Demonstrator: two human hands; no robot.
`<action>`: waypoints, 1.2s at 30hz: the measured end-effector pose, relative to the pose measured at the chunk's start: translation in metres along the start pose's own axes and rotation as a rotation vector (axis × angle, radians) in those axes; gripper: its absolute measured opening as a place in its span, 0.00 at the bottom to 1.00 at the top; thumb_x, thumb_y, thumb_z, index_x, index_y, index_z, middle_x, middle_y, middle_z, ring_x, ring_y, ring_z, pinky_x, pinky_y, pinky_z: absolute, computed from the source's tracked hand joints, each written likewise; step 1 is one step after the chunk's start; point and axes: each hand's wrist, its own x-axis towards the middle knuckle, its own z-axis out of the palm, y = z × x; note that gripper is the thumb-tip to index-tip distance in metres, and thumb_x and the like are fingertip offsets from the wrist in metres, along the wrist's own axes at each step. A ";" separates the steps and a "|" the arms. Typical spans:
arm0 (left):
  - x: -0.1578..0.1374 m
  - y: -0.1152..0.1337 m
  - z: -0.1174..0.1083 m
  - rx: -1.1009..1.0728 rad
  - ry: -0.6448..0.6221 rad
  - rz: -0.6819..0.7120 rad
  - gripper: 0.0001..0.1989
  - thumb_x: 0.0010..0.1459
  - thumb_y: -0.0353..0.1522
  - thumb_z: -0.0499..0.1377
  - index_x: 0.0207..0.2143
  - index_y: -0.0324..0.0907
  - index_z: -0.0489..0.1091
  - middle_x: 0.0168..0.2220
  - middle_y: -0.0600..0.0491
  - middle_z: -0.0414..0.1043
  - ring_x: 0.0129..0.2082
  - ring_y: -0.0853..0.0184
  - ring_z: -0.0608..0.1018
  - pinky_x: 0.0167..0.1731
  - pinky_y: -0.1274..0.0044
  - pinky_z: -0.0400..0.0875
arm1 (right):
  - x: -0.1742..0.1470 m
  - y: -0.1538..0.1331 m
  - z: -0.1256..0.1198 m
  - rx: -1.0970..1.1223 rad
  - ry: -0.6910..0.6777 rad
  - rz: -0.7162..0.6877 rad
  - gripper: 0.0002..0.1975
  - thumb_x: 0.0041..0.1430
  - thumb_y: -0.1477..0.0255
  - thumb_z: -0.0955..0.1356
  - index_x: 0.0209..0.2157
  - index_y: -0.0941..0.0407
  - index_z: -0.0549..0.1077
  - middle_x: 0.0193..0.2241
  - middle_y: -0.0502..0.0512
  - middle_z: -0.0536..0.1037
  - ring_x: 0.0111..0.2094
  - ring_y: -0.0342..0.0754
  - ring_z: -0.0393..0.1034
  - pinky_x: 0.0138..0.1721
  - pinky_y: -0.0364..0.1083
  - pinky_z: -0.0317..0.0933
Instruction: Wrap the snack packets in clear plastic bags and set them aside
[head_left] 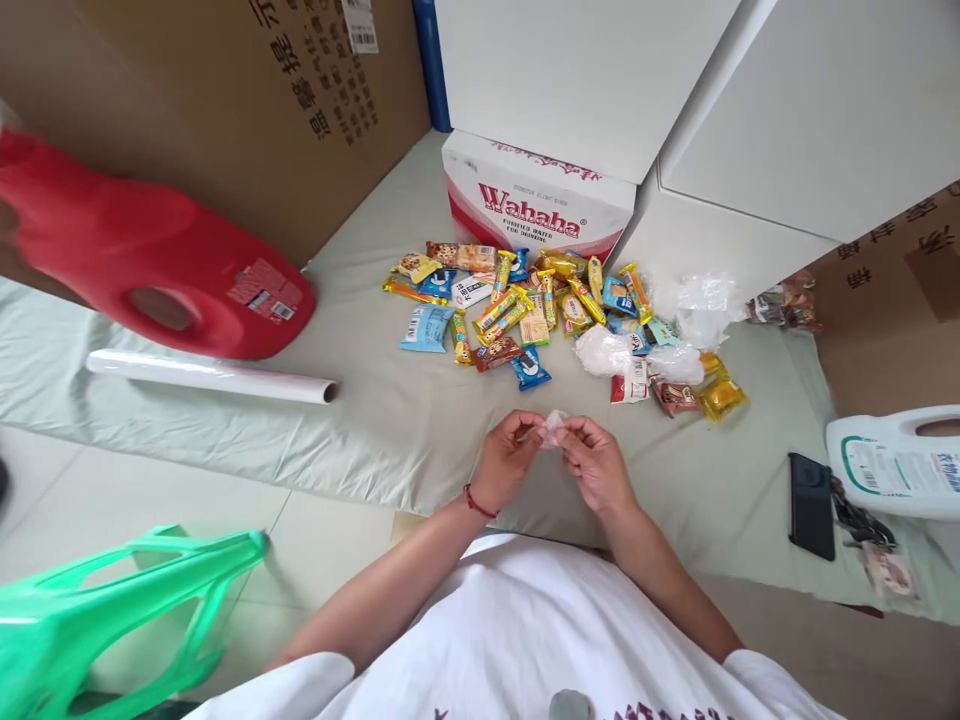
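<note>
My left hand (506, 458) and my right hand (596, 462) meet in front of me over the pale cloth (360, 420). Together they pinch a small crumpled piece of clear plastic (553, 428) between the fingertips. A red string bracelet sits on my left wrist. Just beyond my hands lies a spread pile of wrapped snacks (525, 300) in yellow, blue and brown packets. To the right of that pile rest several clear plastic bags (637, 350), loose and crumpled.
A Wahaha carton (536, 200) and white boxes (750, 120) stand behind the snacks. A red jug (150, 260) and a plastic-film roll (210, 378) lie left; a green bag (112, 610) is nearest. A black phone (811, 505) and white jug (896, 460) lie right.
</note>
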 end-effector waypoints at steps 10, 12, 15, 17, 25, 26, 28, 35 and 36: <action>0.002 -0.004 -0.014 0.161 0.126 -0.093 0.18 0.53 0.48 0.66 0.30 0.42 0.73 0.22 0.60 0.64 0.21 0.73 0.62 0.23 0.79 0.58 | 0.018 -0.025 -0.048 -0.002 -0.018 0.131 0.24 0.46 0.51 0.79 0.36 0.54 0.76 0.30 0.50 0.73 0.28 0.40 0.63 0.22 0.38 0.59; -0.002 -0.003 -0.008 0.298 0.218 -0.010 0.16 0.55 0.46 0.65 0.30 0.43 0.72 0.21 0.61 0.63 0.21 0.73 0.61 0.24 0.79 0.57 | 0.015 -0.013 -0.038 -0.027 0.015 0.116 0.29 0.48 0.46 0.77 0.44 0.52 0.76 0.38 0.54 0.76 0.38 0.46 0.70 0.29 0.43 0.69; -0.007 -0.003 -0.003 0.403 0.278 0.097 0.16 0.56 0.46 0.65 0.29 0.43 0.69 0.23 0.60 0.64 0.23 0.73 0.63 0.27 0.78 0.59 | 0.010 0.007 -0.022 -0.065 -0.068 0.192 0.33 0.42 0.53 0.81 0.48 0.50 0.75 0.37 0.52 0.77 0.38 0.48 0.72 0.32 0.45 0.72; -0.007 -0.004 -0.003 0.353 0.280 0.104 0.19 0.58 0.49 0.63 0.29 0.43 0.68 0.23 0.60 0.63 0.24 0.72 0.64 0.27 0.78 0.60 | 0.009 0.014 -0.018 -0.037 -0.125 0.228 0.30 0.38 0.58 0.83 0.43 0.52 0.76 0.31 0.49 0.76 0.32 0.44 0.69 0.30 0.43 0.69; 0.020 -0.007 -0.023 -0.146 0.217 -0.210 0.26 0.42 0.49 0.73 0.32 0.44 0.65 0.25 0.62 0.64 0.23 0.74 0.66 0.25 0.80 0.62 | 0.019 -0.006 -0.050 0.055 -0.279 0.299 0.22 0.37 0.63 0.83 0.34 0.58 0.79 0.25 0.48 0.74 0.23 0.38 0.63 0.22 0.39 0.60; 0.021 -0.005 -0.026 -0.102 0.295 -0.163 0.26 0.40 0.46 0.75 0.33 0.44 0.66 0.26 0.61 0.65 0.25 0.74 0.67 0.26 0.80 0.63 | 0.020 -0.007 -0.051 0.053 -0.245 0.266 0.21 0.38 0.63 0.83 0.33 0.57 0.78 0.25 0.47 0.73 0.23 0.38 0.62 0.22 0.39 0.59; 0.017 -0.001 -0.027 0.002 0.406 -0.090 0.23 0.43 0.44 0.74 0.32 0.44 0.66 0.26 0.61 0.66 0.24 0.74 0.68 0.26 0.81 0.63 | 0.019 -0.006 -0.050 0.029 -0.130 0.138 0.20 0.40 0.62 0.82 0.31 0.56 0.76 0.25 0.46 0.72 0.24 0.39 0.62 0.23 0.39 0.59; -0.001 0.017 -0.003 -0.060 0.056 -0.376 0.25 0.47 0.53 0.70 0.32 0.42 0.72 0.32 0.54 0.74 0.31 0.68 0.76 0.25 0.79 0.70 | 0.002 0.008 -0.031 -0.307 -0.090 -0.189 0.15 0.53 0.56 0.77 0.33 0.52 0.75 0.26 0.47 0.73 0.28 0.44 0.65 0.31 0.43 0.62; 0.001 0.017 -0.002 -0.107 0.094 -0.386 0.24 0.43 0.49 0.73 0.30 0.42 0.71 0.31 0.56 0.72 0.31 0.69 0.75 0.27 0.78 0.72 | 0.001 0.011 -0.029 -0.297 -0.066 -0.202 0.16 0.54 0.56 0.76 0.33 0.52 0.75 0.26 0.47 0.73 0.29 0.44 0.65 0.32 0.44 0.62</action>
